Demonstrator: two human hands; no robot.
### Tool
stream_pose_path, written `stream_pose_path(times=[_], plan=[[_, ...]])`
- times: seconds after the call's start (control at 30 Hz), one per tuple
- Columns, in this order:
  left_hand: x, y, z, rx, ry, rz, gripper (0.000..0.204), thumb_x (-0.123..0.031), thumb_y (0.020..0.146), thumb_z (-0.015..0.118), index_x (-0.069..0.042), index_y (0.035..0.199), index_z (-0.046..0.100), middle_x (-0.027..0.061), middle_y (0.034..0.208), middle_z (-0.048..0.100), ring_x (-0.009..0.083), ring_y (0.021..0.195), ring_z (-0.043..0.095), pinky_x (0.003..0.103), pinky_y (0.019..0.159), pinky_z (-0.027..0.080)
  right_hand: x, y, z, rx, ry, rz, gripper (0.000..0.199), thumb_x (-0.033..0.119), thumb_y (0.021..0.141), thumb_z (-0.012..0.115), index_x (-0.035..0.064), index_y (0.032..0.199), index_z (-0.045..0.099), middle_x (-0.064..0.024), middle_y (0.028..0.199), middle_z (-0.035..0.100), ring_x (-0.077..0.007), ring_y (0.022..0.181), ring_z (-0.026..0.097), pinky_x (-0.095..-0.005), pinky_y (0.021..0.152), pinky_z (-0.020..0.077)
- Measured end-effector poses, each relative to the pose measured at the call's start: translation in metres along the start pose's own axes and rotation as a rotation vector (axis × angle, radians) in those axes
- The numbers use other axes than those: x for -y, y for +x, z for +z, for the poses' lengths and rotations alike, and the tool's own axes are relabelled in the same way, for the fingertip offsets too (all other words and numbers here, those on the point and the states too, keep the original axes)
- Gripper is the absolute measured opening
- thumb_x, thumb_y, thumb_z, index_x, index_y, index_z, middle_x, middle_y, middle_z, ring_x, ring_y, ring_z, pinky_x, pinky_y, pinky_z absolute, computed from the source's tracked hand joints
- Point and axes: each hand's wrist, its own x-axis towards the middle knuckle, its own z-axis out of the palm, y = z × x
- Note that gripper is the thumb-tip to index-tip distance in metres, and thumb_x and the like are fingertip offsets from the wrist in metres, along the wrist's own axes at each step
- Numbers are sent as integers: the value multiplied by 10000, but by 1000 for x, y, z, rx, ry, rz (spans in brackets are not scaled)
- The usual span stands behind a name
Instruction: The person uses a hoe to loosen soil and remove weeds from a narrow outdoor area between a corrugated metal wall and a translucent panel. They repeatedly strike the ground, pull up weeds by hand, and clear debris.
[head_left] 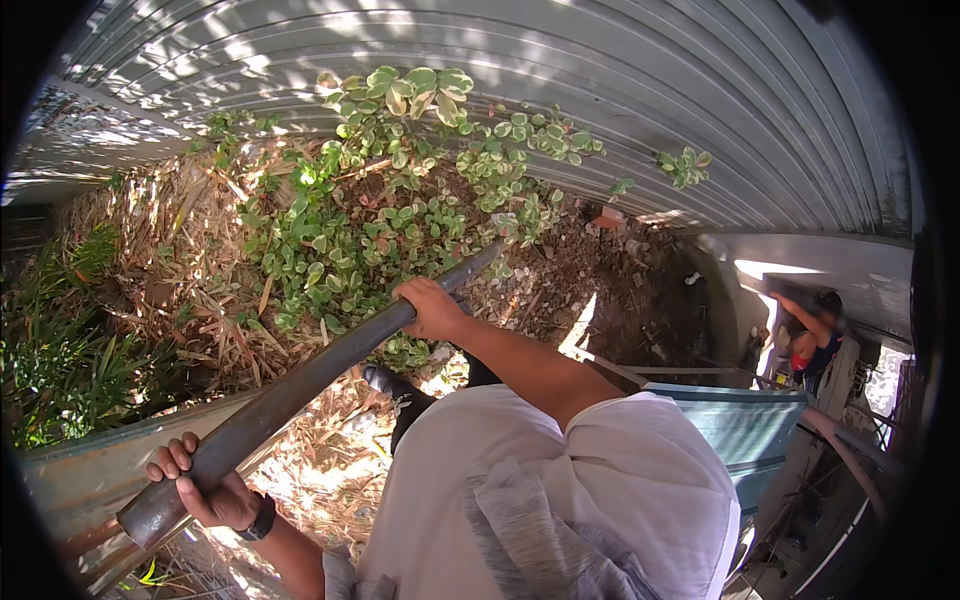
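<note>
A long, dark metal pipe (310,378) slants across the view, its near end at the lower left and its far end beside the leaves. My left hand (205,488), with a dark watch on its wrist, is wrapped round the pipe close to the near end. Farther up, my right hand (432,307) grips it from above. The far tip reaches down near variegated green-and-cream plants (400,210) and bare, stony soil (590,275); whether it touches the ground I cannot tell.
A corrugated metal wall (620,80) curves along the back. Dry leaves (180,270) and grassy plants (80,340) lie left. Metal sheeting (120,440) runs below the pipe. At right are a blue-green panel (735,420), a brick (608,217) and another person (822,340).
</note>
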Motion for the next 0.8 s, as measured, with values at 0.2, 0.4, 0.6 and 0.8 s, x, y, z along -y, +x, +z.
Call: stream_pose_path(times=[0.2,0.4,0.6,0.8], plan=[[2,-32,-96,-566,217,-142,129,-161,972,652,-53,1030,613,64,976,622,202,950,576,399,938,459,-7,50,55,825,-76,121,458,99,619,799,108,1066,698,-112,965,705,-337,964,680,-522,790,526],[-13,-49,-151,-1073,470,-323,276,-271,973,688,-33,1107,648,73,982,634,225,953,603,428,967,484,-1,65,109,1353,-196,72,444,106,597,801,93,1038,747,-103,865,742,-298,865,719,-495,721,550],[2,-12,-90,-754,339,-171,178,-228,965,673,-60,922,637,67,873,621,250,872,597,428,956,502,-3,24,77,395,-1,112,357,91,614,825,62,941,686,-148,924,683,-373,959,662,-497,893,489],[-12,16,-62,-129,270,-120,247,-207,929,669,-89,1090,523,39,1003,545,211,980,532,495,1044,423,23,15,27,45,-9,160,455,-14,632,809,73,1044,636,-120,1022,641,-346,1089,592,-462,992,428]])
